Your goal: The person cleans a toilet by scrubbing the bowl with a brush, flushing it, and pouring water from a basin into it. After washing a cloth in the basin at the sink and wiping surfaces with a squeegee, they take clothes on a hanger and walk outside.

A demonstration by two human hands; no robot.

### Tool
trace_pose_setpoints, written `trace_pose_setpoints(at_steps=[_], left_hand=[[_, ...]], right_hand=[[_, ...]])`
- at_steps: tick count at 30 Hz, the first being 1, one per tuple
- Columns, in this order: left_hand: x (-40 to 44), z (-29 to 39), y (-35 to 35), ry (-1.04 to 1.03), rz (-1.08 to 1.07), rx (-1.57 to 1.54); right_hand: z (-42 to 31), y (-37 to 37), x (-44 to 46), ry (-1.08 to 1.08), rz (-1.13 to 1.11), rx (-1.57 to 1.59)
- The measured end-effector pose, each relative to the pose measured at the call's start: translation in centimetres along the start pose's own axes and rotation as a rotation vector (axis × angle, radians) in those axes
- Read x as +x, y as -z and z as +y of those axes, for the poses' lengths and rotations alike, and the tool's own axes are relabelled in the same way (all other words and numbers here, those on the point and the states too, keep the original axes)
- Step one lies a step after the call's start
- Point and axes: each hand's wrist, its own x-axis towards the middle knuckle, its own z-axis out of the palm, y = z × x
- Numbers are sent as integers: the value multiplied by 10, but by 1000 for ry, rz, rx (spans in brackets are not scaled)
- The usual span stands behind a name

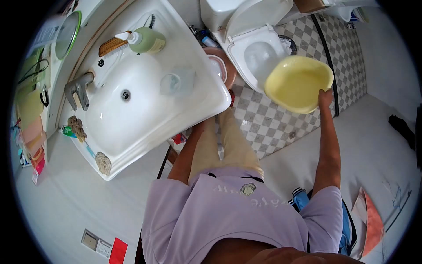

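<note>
My right hand (324,97) is closed on the near right rim of a pale yellow plastic basin (292,77). The basin is tilted slightly and overlaps the front right of the white toilet bowl (259,55), whose lid (252,17) is up. Whether any liquid is in the basin, I cannot make out. My left arm (187,154) hangs down beside my leg, and its hand is hidden by the edge of the white sink (193,94). What the left fingers do does not show.
On the sink stand a green pump bottle (149,40), a brown comb (113,46) and a metal faucet (80,90). A pink basin (227,66) sits between sink and toilet. A black hose or pole (327,53) crosses the checkered floor (263,125). Shelves (33,110) line the left wall.
</note>
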Motion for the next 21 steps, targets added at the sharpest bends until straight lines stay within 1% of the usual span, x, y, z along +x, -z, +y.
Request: trace_pose_setpoints(at_steps=[1,2,4,6,8,9,11,12,15,18,21], left_hand=[[-5,-10,0,-50,43,61],[-9,-8,10,111,-49,6],[-15,-4,26,198,-140,1],[-18,1,43,47,-130,102],[-18,18,68,2,-226,115],[-20,24,77,-19,-274,122],[-21,35,90,124,-309,110],[-21,38,95,194,-327,103],[-24,44,116,234,-376,20],[-32,35,127,245,-397,60],[-39,13,133,254,-410,12]], right_hand=[[-4,6,-4,14,-15,-21],[-8,11,-7,28,-30,-42],[-29,22,-18,44,-60,-156],[-55,26,-34,73,-61,-216],[-77,25,-52,114,-33,-223],[-84,21,-59,186,17,-260],[-100,11,-73,328,120,-332],[-110,8,-78,338,119,-353],[-140,12,-96,447,112,-314],[-165,22,-114,410,83,-347],[-166,31,-131,373,97,-362]])
